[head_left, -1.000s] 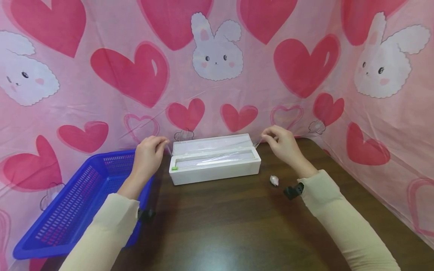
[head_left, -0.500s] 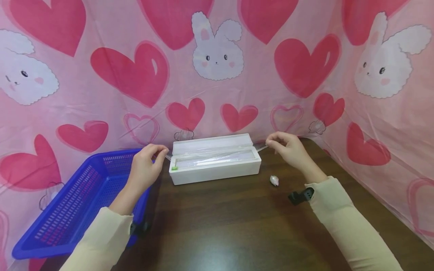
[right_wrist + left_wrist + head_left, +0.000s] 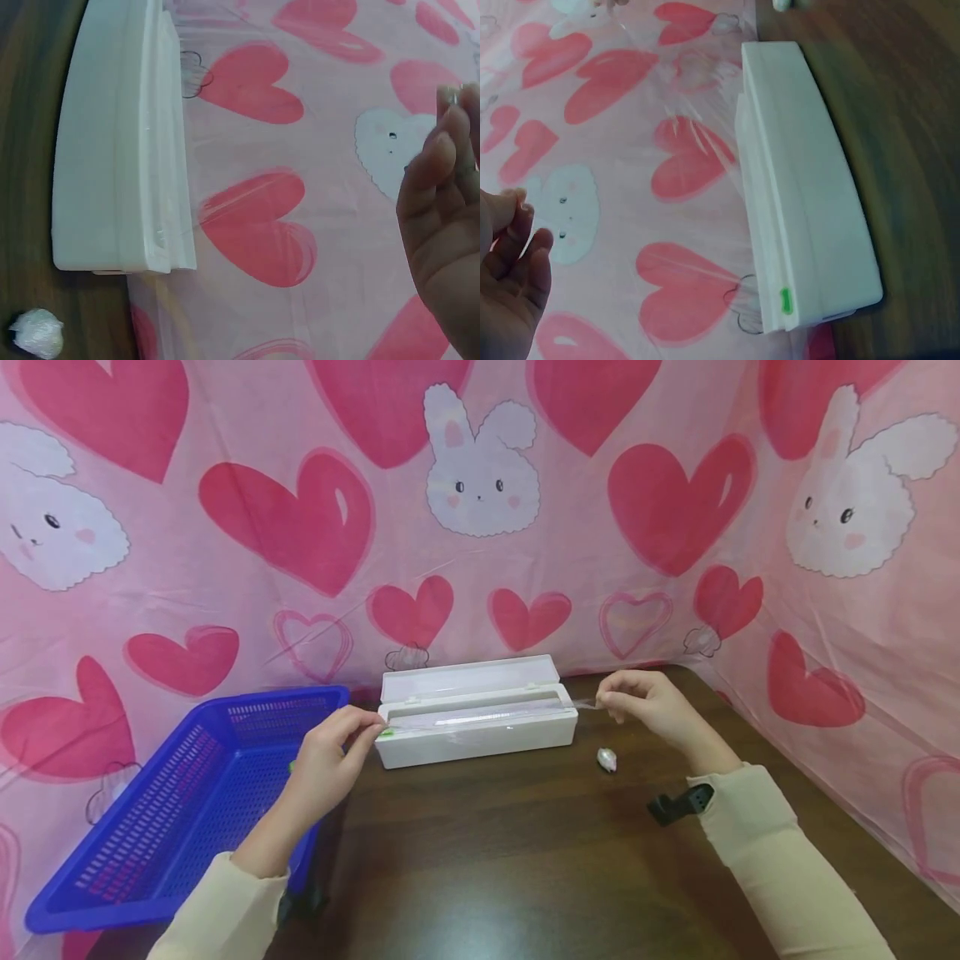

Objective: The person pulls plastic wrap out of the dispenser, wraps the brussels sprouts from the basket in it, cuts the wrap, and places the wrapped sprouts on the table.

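Note:
A long white cling film box [image 3: 480, 743] sits on the table with its lid [image 3: 468, 677] raised at the back. Clear film [image 3: 495, 718] stretches across its opening and front edge. My left hand [image 3: 326, 760] pinches the film between thumb and forefinger at the box's left end, beside a green slider [image 3: 387, 732]. Off the right end, my right hand [image 3: 656, 714] pinches a thin twisted strand of the film. In the left wrist view the left hand [image 3: 514, 270] shows thumb and fingertip together; the right wrist view shows the right hand's [image 3: 450, 210] fingertips pinched too.
A blue plastic basket [image 3: 112, 914] with slotted sides stands at the left, partly behind the left arm. A small film-wrapped lump [image 3: 607, 760] lies on the dark wooden table [image 3: 480, 843] near the box's right end. Pink heart-and-rabbit cloth [image 3: 480, 560] hangs close behind.
Both hands have come down and toward me, the right also outward. The film has moved from over the opening near the lid to the box's front edge. The box has stayed put.

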`<state>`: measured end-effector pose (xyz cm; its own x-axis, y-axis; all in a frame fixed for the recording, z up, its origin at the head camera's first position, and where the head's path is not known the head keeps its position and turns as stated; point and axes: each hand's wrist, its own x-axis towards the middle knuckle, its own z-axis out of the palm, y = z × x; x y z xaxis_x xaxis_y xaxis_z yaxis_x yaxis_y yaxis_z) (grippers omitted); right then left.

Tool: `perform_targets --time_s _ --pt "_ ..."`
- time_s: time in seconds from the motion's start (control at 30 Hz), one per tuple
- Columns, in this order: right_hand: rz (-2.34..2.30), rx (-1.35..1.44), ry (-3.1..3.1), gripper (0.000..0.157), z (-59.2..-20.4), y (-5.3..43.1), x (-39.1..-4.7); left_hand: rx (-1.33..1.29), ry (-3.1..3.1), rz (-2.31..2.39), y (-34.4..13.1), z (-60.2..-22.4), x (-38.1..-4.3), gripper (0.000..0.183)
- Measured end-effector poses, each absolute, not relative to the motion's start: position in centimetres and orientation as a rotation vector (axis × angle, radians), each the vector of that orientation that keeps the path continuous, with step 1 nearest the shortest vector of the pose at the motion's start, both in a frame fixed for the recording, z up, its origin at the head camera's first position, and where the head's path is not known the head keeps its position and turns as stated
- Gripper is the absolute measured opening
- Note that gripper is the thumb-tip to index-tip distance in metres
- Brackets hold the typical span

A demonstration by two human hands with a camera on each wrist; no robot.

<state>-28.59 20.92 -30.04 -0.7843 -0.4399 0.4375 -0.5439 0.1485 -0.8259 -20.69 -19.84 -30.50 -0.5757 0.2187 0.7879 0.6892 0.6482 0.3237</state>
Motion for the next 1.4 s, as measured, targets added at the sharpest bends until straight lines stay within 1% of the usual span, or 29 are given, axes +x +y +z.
perform_targets --time_s 0.1,0.23,0.4,0.6,0.73,1.0,1.27,1.4 --pt "1.793 1.106 -2.309 0.007 -30.4 21.4 -28.4 -0.751 -2.148 -0.854 -19.6 -30.9 -20.2 0.015" --pt "1.843 1.328 -2.300 0.011 -31.0 21.8 -28.5 -0.794 -2.152 -0.879 -19.6 -31.4 -19.5 0.019" --pt "1.849 1.505 -2.349 0.012 -31.9 22.3 -28.6 -0.901 -2.180 -0.935 -19.7 -32.2 -18.9 0.024" --pt "1.885 1.599 -2.426 0.006 -32.8 22.5 -28.5 -1.086 -2.229 -0.976 -19.1 -33.8 -18.6 0.022" --pt "1.913 1.641 -2.442 0.007 -33.6 22.6 -28.6 -1.158 -2.272 -0.980 -18.8 -35.0 -18.5 0.019" --pt "1.923 1.645 -2.584 0.009 -36.1 23.0 -28.6 -1.200 -2.453 -0.917 -19.2 -37.1 -18.0 0.012" --pt "1.828 1.761 -2.675 0.011 -38.3 22.9 -28.7 -1.147 -2.672 -0.792 -20.2 -38.4 -17.3 0.009" --pt "1.751 1.756 -2.775 0.015 -39.1 22.6 -28.7 -1.140 -2.723 -0.736 -20.6 -38.8 -17.3 0.009"
